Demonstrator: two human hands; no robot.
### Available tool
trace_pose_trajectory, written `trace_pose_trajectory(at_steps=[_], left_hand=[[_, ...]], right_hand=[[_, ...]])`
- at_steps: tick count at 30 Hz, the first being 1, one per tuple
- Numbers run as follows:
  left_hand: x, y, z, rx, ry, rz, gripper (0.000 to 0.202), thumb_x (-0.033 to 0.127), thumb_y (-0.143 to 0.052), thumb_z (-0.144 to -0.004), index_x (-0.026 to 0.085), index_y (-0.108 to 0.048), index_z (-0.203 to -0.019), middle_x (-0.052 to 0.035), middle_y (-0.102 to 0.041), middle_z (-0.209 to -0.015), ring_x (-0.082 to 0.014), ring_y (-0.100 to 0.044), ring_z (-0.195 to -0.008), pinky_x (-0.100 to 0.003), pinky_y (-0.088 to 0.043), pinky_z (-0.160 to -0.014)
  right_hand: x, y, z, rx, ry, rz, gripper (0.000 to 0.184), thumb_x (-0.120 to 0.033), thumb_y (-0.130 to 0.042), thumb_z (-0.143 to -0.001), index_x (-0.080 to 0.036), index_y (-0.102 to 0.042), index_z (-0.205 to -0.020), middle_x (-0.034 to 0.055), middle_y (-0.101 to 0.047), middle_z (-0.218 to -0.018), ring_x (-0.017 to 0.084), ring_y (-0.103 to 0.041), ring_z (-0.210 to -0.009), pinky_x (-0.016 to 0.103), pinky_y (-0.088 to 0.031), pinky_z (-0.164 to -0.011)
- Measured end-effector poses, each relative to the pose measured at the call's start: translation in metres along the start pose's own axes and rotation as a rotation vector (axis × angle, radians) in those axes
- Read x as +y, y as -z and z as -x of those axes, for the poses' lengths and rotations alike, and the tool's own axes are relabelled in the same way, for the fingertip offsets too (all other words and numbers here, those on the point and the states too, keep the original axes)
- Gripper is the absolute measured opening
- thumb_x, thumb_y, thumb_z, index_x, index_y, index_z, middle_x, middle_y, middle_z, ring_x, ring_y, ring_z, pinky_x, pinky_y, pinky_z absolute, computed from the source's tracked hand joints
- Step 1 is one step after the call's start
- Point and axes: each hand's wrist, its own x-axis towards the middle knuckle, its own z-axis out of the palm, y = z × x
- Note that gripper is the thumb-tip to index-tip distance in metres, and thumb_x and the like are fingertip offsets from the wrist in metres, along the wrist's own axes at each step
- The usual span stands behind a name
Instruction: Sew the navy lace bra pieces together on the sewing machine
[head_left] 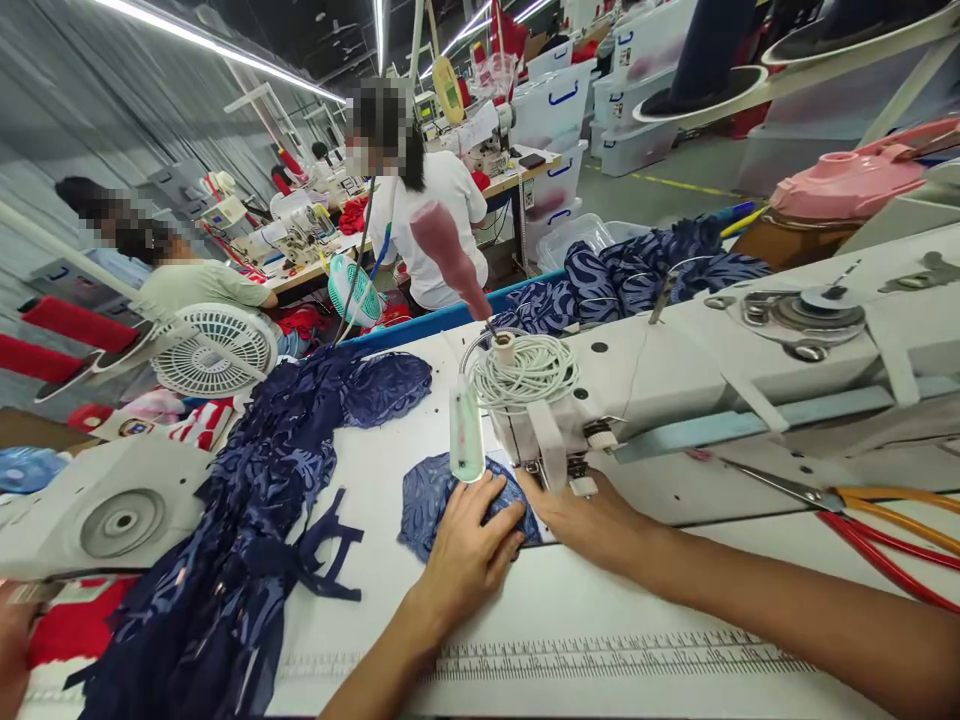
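A small piece of dark blue patterned fabric [426, 497] lies on the white table under the head of a sewing machine [675, 375]. My left hand [469, 545] rests on this piece with its fingers curled and pressed down on the cloth. My right hand [581, 510] lies beside the presser foot [559, 470], its fingers reaching under the machine head to the fabric's right edge; the fingertips are partly hidden. A small lamp [466, 432] hangs just above my left hand.
A heap of dark blue patterned garments [247, 540] covers the table's left side. Scissors with orange and red handles [862, 510] lie at the right. A ruler strip [600, 655] runs along the near edge. Two people sit at benches behind; a white fan [214, 350] stands at left.
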Motion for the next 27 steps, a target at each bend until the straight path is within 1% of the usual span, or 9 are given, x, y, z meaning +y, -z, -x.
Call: trace_pose_trajectory(at_steps=[5, 8, 10, 12, 14, 17, 19, 22, 27], left_hand=[[-0.009, 0.004, 0.006, 0.008, 0.012, 0.051, 0.033, 0.024, -0.051, -0.098, 0.023, -0.06, -0.13, -0.0146, -0.054, -0.141, -0.0285, -0.05, -0.134, -0.06, -0.038, -0.113], [-0.011, 0.004, 0.006, 0.014, 0.014, 0.077, 0.031, 0.026, -0.053, -0.097, 0.024, -0.062, -0.127, -0.0139, -0.055, -0.141, -0.0274, -0.051, -0.133, -0.058, -0.036, -0.115], [-0.011, 0.004, 0.006, 0.016, 0.017, 0.076, 0.031, 0.025, -0.054, -0.097, 0.024, -0.063, -0.126, -0.0137, -0.055, -0.142, -0.0273, -0.05, -0.134, -0.057, -0.035, -0.116], [-0.011, 0.004, 0.006, 0.017, 0.02, 0.07, 0.031, 0.025, -0.054, -0.097, 0.023, -0.063, -0.126, -0.0134, -0.055, -0.142, -0.0274, -0.05, -0.134, -0.057, -0.035, -0.116], [-0.01, 0.004, 0.006, 0.027, 0.02, 0.065, 0.031, 0.024, -0.054, -0.096, 0.023, -0.063, -0.126, -0.0132, -0.055, -0.142, -0.0275, -0.05, -0.134, -0.056, -0.036, -0.116], [-0.01, 0.004, 0.005, 0.042, 0.022, 0.061, 0.031, 0.025, -0.055, -0.096, 0.024, -0.064, -0.126, -0.0124, -0.056, -0.141, -0.027, -0.05, -0.134, -0.055, -0.037, -0.116], [-0.01, 0.004, 0.005, 0.043, 0.023, 0.058, 0.031, 0.026, -0.055, -0.096, 0.024, -0.064, -0.125, -0.0122, -0.056, -0.14, -0.0269, -0.05, -0.134, -0.055, -0.037, -0.116], [-0.009, 0.003, 0.005, 0.038, 0.022, 0.051, 0.031, 0.026, -0.054, -0.097, 0.024, -0.063, -0.126, -0.0123, -0.056, -0.141, -0.0273, -0.049, -0.136, -0.056, -0.037, -0.116], [-0.011, 0.003, 0.006, 0.036, 0.036, 0.076, 0.037, 0.027, -0.052, -0.098, 0.02, -0.055, -0.134, -0.0142, -0.056, -0.142, -0.0279, -0.05, -0.135, -0.056, -0.038, -0.115]], right_hand=[[-0.005, 0.012, 0.014, -0.086, 0.072, -0.009, 0.051, 0.005, -0.054, -0.061, -0.015, -0.064, -0.107, -0.0005, -0.061, -0.055, 0.017, -0.053, -0.043, 0.03, -0.03, -0.047], [0.007, 0.025, 0.026, -0.065, 0.119, -0.033, 0.044, 0.004, -0.055, -0.063, -0.016, -0.065, -0.101, 0.0013, -0.066, -0.064, 0.016, -0.057, -0.049, 0.029, -0.03, -0.048], [0.017, 0.029, 0.026, -0.006, 0.129, -0.026, 0.046, 0.006, -0.052, -0.069, -0.017, -0.065, -0.107, 0.003, -0.069, -0.07, 0.017, -0.06, -0.057, 0.028, -0.033, -0.052], [0.024, 0.027, 0.02, 0.037, 0.113, -0.013, 0.047, 0.007, -0.05, -0.073, -0.018, -0.065, -0.111, 0.0041, -0.072, -0.075, 0.018, -0.062, -0.061, 0.028, -0.034, -0.054], [0.024, 0.022, 0.014, 0.047, 0.055, -0.005, 0.036, 0.003, -0.05, -0.079, -0.018, -0.067, -0.102, 0.005, -0.071, -0.073, 0.019, -0.061, -0.06, 0.028, -0.033, -0.054], [0.016, 0.014, 0.011, 0.06, -0.026, 0.0, 0.021, -0.004, -0.05, -0.086, -0.018, -0.065, -0.086, 0.0034, -0.065, -0.059, 0.018, -0.057, -0.051, 0.029, -0.028, -0.052], [0.009, 0.007, 0.012, 0.068, -0.052, -0.007, 0.023, -0.002, -0.048, -0.084, -0.018, -0.064, -0.083, 0.0021, -0.061, -0.054, 0.017, -0.054, -0.047, 0.029, -0.026, -0.05], [0.004, -0.003, 0.012, 0.095, -0.081, -0.025, 0.028, 0.002, -0.045, -0.081, -0.017, -0.066, -0.088, 0.0031, -0.064, -0.059, 0.014, -0.052, -0.046, 0.029, -0.033, -0.052], [0.014, -0.008, 0.014, 0.177, -0.033, -0.06, 0.031, -0.002, -0.044, -0.085, -0.019, -0.068, -0.097, 0.0012, -0.06, -0.057, 0.015, -0.055, -0.053, 0.029, -0.04, -0.056]])
